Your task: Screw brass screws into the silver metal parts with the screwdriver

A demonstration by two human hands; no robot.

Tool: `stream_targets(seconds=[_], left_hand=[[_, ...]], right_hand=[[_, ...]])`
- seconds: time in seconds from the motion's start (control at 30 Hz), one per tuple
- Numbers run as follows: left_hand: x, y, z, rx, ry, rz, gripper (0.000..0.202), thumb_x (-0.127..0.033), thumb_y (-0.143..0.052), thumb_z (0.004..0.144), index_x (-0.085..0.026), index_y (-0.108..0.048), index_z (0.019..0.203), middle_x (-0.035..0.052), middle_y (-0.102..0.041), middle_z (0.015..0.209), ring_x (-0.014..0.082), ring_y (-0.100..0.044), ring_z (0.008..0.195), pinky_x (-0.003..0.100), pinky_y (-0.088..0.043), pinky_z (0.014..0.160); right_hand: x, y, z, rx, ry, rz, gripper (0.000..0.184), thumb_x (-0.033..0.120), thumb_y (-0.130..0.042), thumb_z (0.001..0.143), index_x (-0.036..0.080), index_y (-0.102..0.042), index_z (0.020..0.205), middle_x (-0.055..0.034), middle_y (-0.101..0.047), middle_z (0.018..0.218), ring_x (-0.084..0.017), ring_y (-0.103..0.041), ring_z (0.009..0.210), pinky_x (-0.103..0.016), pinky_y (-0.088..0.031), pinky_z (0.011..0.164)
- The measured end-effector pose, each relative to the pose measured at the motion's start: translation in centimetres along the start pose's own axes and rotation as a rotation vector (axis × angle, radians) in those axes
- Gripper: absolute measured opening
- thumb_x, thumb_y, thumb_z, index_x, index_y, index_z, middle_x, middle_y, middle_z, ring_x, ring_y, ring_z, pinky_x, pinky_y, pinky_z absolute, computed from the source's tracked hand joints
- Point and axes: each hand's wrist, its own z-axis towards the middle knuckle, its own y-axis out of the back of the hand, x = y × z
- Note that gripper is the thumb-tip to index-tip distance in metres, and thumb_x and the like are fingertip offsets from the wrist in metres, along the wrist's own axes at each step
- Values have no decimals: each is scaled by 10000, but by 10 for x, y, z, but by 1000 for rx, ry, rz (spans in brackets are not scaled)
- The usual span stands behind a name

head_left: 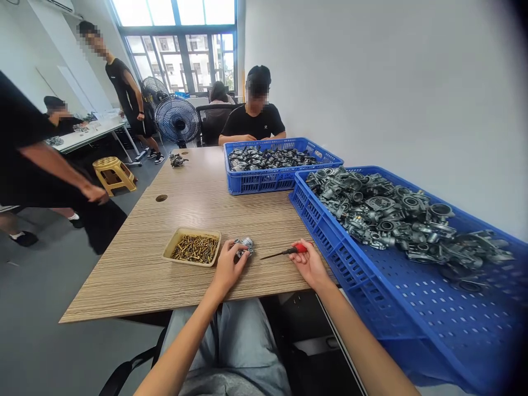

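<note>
My left hand (228, 265) is closed around a small grey metal casting (245, 245) that rests on the wooden table (198, 203). My right hand (308, 263) grips a screwdriver with a red handle (297, 249); its dark shaft points left toward the casting, with the tip a short way off it. A shallow beige tray (170, 247) of small brass screws (194, 248) sits just left of my left hand.
A large blue crate (396, 308) of grey metal castings stands at my right. A second blue crate (268, 179) sits farther back, in front of a seated person (253, 118). One loose casting (177, 160) lies far left on the table. Other people, a fan (177, 120) and a yellow stool (112, 171) stand on the left.
</note>
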Motion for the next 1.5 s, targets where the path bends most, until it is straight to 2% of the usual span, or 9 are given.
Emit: stream_targets(seconds=[0.1, 0.23, 0.33, 0.47, 0.57, 0.73, 0.87, 0.93, 1.5], left_hand=[[-5, 3, -7, -11, 33, -26, 165, -349, -656, 1001, -233, -739, 1084, 86, -608, 1138, 244, -651, 1115, 405, -554, 1010], [-10, 6, -15, -3, 26, -40, 154, -334, -645, 997, -229, -717, 1083, 85, -612, 1138, 240, -640, 1111, 407, -540, 1018], [-10, 6, -16, -4, 7, -37, 148, -316, -649, 987, -234, -710, 1094, 92, -621, 1178, 254, -625, 1167, 441, -512, 1068], [-8, 6, -15, 2, -4, -53, 145, -289, -638, 988, -241, -701, 1109, 96, -621, 1225, 259, -616, 1227, 449, -496, 1102], [-8, 7, -16, 8, -3, -73, 138, -282, -625, 995, -239, -692, 1107, 102, -617, 1245, 260, -614, 1251, 449, -490, 1117], [-9, 8, -17, 23, 0, -81, 127, -291, -612, 1003, -242, -689, 1092, 100, -611, 1244, 258, -607, 1257, 440, -485, 1118], [-9, 8, -17, 21, 5, -84, 126, -281, -612, 1004, -237, -688, 1094, 100, -607, 1235, 254, -611, 1236, 436, -485, 1107], [-9, 8, -17, 21, 3, -88, 127, -275, -613, 1003, -235, -688, 1097, 98, -607, 1227, 252, -614, 1227, 432, -488, 1101], [-11, 10, -17, 23, 3, -85, 124, -278, -607, 1005, -236, -684, 1092, 96, -631, 1204, 255, -632, 1223, 431, -500, 1097]], right_hand=[[5, -3, -2, 23, -28, -3, 342, 529, -900, 733, 222, -763, 793, 93, -394, 421, -106, -496, 473, -261, -587, 632], [24, -9, -7, 108, 10, -89, 366, 537, -897, 727, 201, -773, 804, 74, -440, 452, -114, -512, 507, -245, -526, 592], [47, -16, -14, 195, 113, -254, 366, 544, -854, 792, 189, -773, 827, 43, -524, 505, -121, -510, 505, -256, -473, 558], [77, -33, -33, 322, 255, -568, 309, 505, -772, 897, 198, -788, 934, 8, -627, 583, -160, -565, 556, -289, -466, 594], [90, -50, -50, 357, 327, -757, 248, 454, -778, 899, 214, -800, 957, 5, -652, 614, -176, -597, 598, -294, -472, 631], [94, -71, -69, 394, 398, -892, 179, 402, -794, 879, 243, -822, 956, -21, -739, 794, -202, -641, 701, -307, -502, 699], [99, -75, -75, 481, 440, -1009, 185, 346, -753, 904, 266, -818, 1058, -51, -800, 1013, -269, -712, 940, -351, -524, 869], [102, -75, -78, 524, 434, -1035, 196, 316, -737, 912, 269, -814, 1087, -61, -802, 1060, -284, -718, 987, -369, -526, 908], [101, -79, -82, 560, 448, -1076, 183, 262, -723, 916, 280, -802, 1080, -51, -803, 1054, -269, -716, 963, -356, -530, 884]])
